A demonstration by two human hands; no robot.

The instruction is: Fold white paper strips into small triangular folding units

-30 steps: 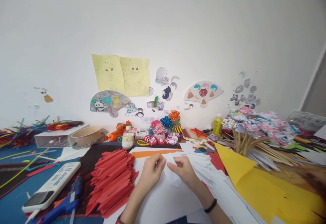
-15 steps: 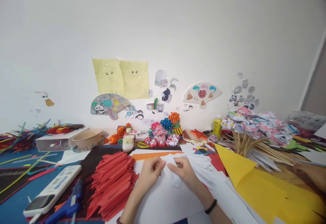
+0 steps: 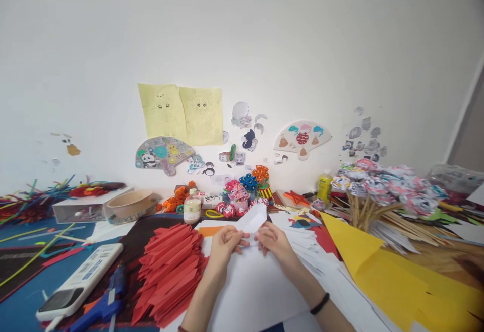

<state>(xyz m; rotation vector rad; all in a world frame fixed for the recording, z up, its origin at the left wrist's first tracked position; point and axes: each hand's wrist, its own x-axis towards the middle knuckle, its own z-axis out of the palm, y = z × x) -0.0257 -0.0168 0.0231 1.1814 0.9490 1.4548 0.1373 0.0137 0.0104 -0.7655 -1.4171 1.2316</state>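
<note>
A folded piece of white paper [image 3: 254,218] stands up between my two hands, above a large white sheet [image 3: 257,291] on the table. My left hand [image 3: 227,244] has its curled fingers at the paper's lower left edge. On the other side, my right hand [image 3: 273,244], with a black band on the wrist, pinches the lower right edge. A pile of folded red paper strips [image 3: 170,271] lies left of my left forearm. White strips [image 3: 302,246] are spread to the right of my right hand.
A blue glue gun [image 3: 109,296] and a white power strip [image 3: 81,281] lie at the left. Yellow paper [image 3: 393,281] covers the right front. Paper flowers on sticks [image 3: 378,186], a glue bottle [image 3: 192,207] and a yellow bottle [image 3: 324,187] stand behind. Another person's hand [image 3: 469,266] shows at far right.
The folded white paper has risen and now points up and away, above my fingers. Both hands have shifted their hold lower on it. The other person's hand has moved toward the right edge.
</note>
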